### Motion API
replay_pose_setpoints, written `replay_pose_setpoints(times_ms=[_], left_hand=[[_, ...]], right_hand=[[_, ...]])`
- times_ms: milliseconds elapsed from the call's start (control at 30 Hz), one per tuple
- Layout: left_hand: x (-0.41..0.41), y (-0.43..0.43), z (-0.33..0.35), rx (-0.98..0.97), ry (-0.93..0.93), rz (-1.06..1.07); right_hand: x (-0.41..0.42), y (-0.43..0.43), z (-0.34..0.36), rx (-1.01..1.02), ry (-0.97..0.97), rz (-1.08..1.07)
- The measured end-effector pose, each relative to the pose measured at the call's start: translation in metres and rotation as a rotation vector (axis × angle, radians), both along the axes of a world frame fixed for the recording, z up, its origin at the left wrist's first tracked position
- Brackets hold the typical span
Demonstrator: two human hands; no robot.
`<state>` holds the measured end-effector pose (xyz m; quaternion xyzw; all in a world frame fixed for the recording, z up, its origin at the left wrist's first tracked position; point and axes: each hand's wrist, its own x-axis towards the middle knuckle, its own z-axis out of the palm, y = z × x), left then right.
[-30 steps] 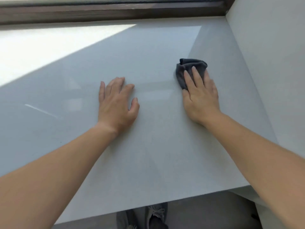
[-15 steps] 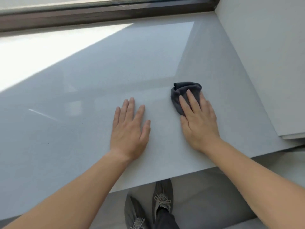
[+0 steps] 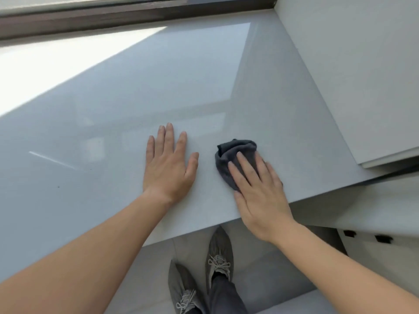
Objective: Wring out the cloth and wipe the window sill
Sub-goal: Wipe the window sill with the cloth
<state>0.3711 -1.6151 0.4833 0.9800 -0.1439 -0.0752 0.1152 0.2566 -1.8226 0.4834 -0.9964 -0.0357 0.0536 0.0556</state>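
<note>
A bunched dark grey cloth (image 3: pixel 229 158) lies on the wide, glossy pale grey window sill (image 3: pixel 158 87), near its front edge. My right hand (image 3: pixel 258 191) presses flat on top of the cloth, fingers spread over it, covering its near part. To the left of the cloth, my left hand (image 3: pixel 169 164) rests palm down on the bare sill with fingers apart and nothing in it.
A dark window frame (image 3: pixel 136 13) runs along the back of the sill. A white side wall (image 3: pixel 362 75) closes off the right. Sunlight falls on the sill's left part. Below the front edge are the floor and my grey shoes (image 3: pixel 218 254).
My right hand has dragged the cloth back from near the right wall toward the sill's front edge. My left hand has stayed flat on the sill, now nearer the front edge.
</note>
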Motion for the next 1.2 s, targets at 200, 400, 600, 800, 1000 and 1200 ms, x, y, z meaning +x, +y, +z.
replay_pose_setpoints(times_ms=[200, 400, 600, 800, 1000, 1200], left_hand=[[0.001, 0.0, 0.0, 0.008, 0.007, -0.002], [0.001, -0.001, 0.002, -0.024, 0.01, 0.004], [0.009, -0.01, 0.011, -0.223, 0.006, 0.149], [0.06, -0.044, 0.012, -0.315, -0.055, 0.144], [0.15, -0.079, 0.008, -0.326, -0.1, 0.149], [0.203, -0.107, -0.004, -0.157, -0.051, 0.22]], right_hand=[[-0.003, -0.054, 0.001, -0.024, 0.067, 0.086], [0.004, -0.063, 0.005, -0.022, 0.067, -0.342], [0.005, -0.096, 0.01, -0.009, 0.162, -0.093], [0.12, -0.107, 0.008, 0.019, 0.112, -0.322], [0.152, -0.091, 0.01, 0.081, 0.117, 0.004], [0.27, -0.087, 0.005, 0.105, 0.054, 0.066]])
